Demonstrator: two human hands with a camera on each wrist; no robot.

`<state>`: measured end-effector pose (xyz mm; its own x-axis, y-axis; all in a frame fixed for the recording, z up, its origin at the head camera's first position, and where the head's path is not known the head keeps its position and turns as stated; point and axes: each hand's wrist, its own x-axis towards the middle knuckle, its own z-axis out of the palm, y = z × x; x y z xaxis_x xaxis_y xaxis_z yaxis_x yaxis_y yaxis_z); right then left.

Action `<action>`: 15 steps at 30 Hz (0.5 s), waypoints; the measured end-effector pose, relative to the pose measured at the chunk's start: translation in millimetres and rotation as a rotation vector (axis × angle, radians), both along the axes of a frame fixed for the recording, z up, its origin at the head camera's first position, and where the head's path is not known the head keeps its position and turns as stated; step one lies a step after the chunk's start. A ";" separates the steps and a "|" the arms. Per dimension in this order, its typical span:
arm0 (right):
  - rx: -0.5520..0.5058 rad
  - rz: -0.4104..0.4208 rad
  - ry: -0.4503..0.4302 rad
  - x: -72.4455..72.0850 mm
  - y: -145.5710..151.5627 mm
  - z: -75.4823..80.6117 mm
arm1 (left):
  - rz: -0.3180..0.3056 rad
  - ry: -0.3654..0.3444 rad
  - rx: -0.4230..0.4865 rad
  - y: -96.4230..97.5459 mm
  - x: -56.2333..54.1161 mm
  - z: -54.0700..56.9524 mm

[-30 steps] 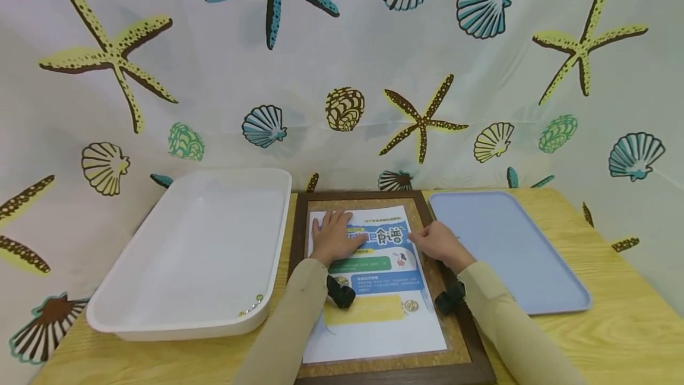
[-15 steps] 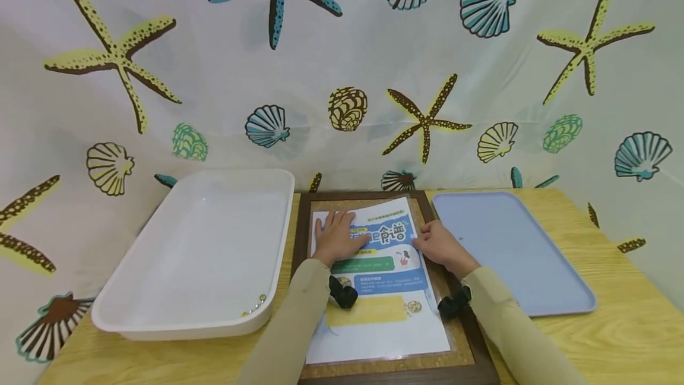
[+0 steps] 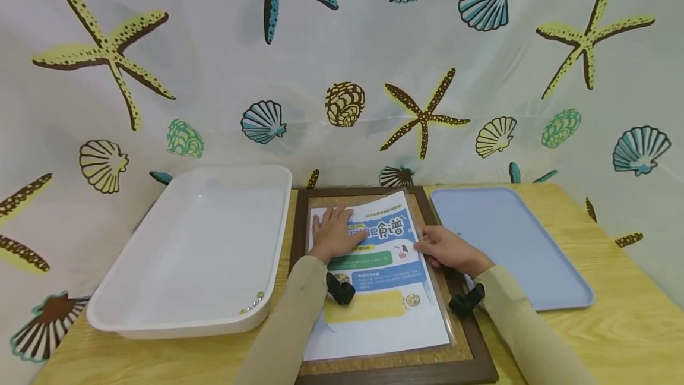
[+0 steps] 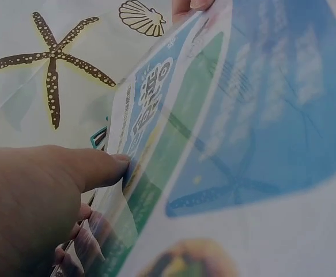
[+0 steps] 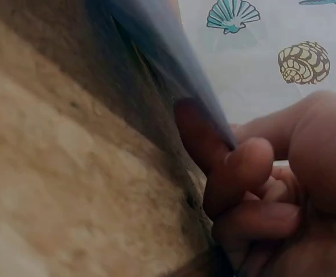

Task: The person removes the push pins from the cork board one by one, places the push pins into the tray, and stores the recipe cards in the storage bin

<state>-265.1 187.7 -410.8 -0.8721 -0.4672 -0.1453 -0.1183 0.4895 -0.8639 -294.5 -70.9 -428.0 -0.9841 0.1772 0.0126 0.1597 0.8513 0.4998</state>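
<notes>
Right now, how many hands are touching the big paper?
2. The left hand rests with fingers spread on the printed sheet; the right hand pinches its right edge.

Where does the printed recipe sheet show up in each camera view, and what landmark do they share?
Head: the printed recipe sheet is at lower centre, over the framed corkboard.
Left wrist: it fills most of the right half.
Right wrist: nearly edge-on at upper centre, pinched by the right hand.
Shared landmark: the shell-and-starfish cloth behind.
</notes>
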 end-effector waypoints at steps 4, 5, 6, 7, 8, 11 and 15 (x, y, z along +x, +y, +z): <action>-0.034 -0.012 -0.001 -2.5 -3.0 -1.9 | 0.015 0.007 0.024 -3.4 -2.1 0.0; -0.047 -0.013 0.001 -3.2 -3.6 -2.9 | 0.023 0.005 0.041 -4.7 -1.6 0.8; -0.059 -0.013 0.000 -3.7 -4.0 -4.0 | 0.037 0.005 0.054 -6.4 -0.5 1.8; -0.073 -0.013 0.001 -4.2 -4.3 -5.3 | 0.053 0.002 0.068 -8.1 0.9 3.0; -0.083 -0.013 0.001 -4.4 -4.3 -6.6 | 0.070 0.000 0.082 -9.9 2.9 4.9; -0.101 -0.013 0.006 -4.7 -2.8 -10.3 | 0.107 -0.001 0.116 -13.7 10.6 12.1; -0.126 -0.010 0.028 -5.5 1.2 -11.4 | 0.102 0.007 0.113 -14.5 18.1 22.2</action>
<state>-270.6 188.9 -422.2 -0.8798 -0.4714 -0.0613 -0.1391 0.3787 -0.9150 -276.4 -85.4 -405.8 -0.9967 0.0732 0.0341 0.0792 0.8017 0.5925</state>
